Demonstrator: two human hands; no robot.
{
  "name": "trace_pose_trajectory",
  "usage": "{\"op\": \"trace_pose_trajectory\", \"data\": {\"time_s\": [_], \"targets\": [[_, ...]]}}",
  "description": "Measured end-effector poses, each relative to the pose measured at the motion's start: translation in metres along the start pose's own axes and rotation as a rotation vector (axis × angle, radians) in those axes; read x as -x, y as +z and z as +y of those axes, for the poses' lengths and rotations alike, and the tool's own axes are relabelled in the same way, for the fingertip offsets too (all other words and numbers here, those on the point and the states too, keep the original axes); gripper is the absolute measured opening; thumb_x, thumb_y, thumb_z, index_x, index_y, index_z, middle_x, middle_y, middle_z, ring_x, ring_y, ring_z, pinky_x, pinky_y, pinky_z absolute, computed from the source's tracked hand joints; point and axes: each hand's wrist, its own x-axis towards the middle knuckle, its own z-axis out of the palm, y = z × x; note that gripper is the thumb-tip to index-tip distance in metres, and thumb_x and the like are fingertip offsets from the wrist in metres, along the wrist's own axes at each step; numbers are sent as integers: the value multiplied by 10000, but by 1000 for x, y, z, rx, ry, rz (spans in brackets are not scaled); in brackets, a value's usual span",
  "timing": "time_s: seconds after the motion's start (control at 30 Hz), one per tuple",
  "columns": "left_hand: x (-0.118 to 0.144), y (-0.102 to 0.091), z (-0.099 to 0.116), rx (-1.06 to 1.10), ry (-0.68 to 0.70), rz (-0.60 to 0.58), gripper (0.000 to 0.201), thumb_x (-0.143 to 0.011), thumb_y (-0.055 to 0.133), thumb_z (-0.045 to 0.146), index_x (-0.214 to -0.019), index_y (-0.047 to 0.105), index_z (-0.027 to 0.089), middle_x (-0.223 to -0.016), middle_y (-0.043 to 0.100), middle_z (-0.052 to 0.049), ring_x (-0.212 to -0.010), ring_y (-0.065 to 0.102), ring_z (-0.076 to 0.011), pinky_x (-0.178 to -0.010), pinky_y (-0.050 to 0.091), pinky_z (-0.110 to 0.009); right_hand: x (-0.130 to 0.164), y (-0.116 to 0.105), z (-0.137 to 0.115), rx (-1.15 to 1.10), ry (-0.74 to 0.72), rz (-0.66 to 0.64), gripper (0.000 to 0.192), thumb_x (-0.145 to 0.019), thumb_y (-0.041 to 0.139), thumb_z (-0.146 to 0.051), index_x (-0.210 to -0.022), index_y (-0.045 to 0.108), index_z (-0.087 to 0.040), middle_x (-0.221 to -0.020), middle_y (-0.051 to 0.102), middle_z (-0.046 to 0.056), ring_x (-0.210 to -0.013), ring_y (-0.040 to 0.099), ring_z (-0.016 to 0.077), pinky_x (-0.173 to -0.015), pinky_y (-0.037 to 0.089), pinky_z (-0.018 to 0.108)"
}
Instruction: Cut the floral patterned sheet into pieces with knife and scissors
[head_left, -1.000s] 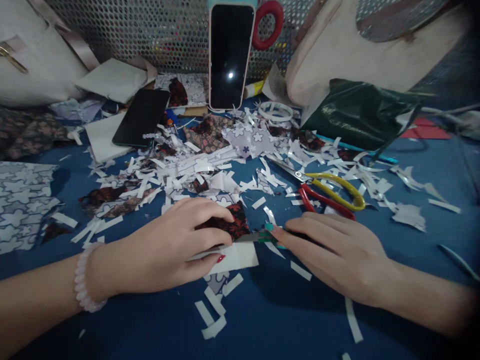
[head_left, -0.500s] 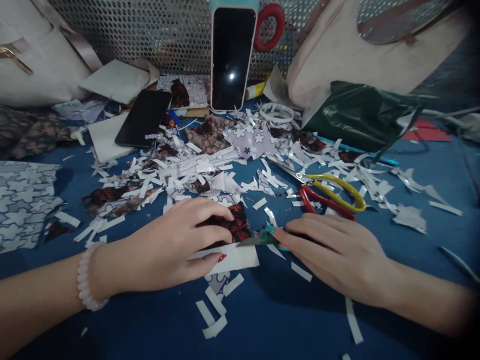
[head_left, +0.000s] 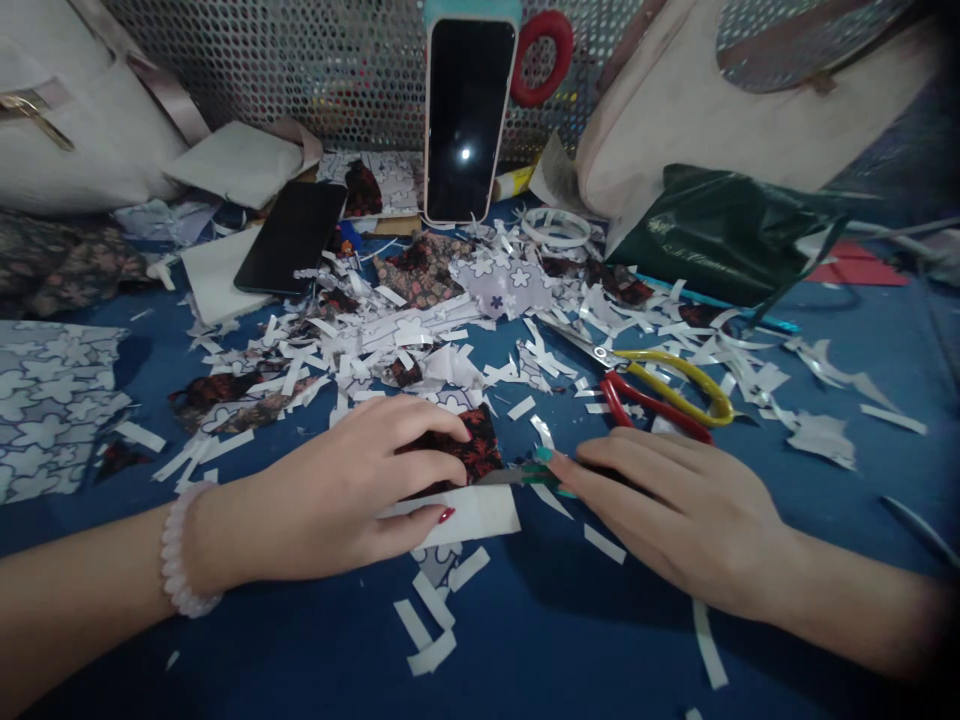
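My left hand (head_left: 345,495) lies on a small piece of dark paper with a red pattern (head_left: 480,452). Its fingers press on top and the thumb rests at the paper's white lower edge (head_left: 487,512). My right hand (head_left: 675,510) lies flat on the blue table (head_left: 570,640), closed over a green-handled cutting tool (head_left: 536,475). The tool's grey blade points left and touches the right edge of the paper. Most of the tool is hidden under my fingers. A pale bead bracelet (head_left: 176,550) sits on my left wrist.
Red-and-yellow scissors (head_left: 660,392) lie just beyond my right hand, among several white paper strips (head_left: 420,335). A phone (head_left: 469,115) stands against the perforated back wall and another (head_left: 289,235) lies flat. A dark green bag (head_left: 720,235) is at the right, flower-print paper (head_left: 45,400) at the left.
Both hands and the paper stay where they were. Only the view shifts slightly.
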Motion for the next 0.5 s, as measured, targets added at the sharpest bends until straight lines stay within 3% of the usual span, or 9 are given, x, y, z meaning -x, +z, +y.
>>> {"op": "trace_pose_trajectory", "data": {"time_s": [0.5], "targets": [[0, 0, 0, -6, -5, -8, 207, -857, 515, 163, -1049, 569, 219, -1208, 522, -81, -1147, 469, -231, -979, 406, -379, 0, -2, -3, 71, -19, 26, 199, -860, 412, -49, -989, 547, -118, -793, 621, 90, -707, 554, 170, -561, 426, 282]]}}
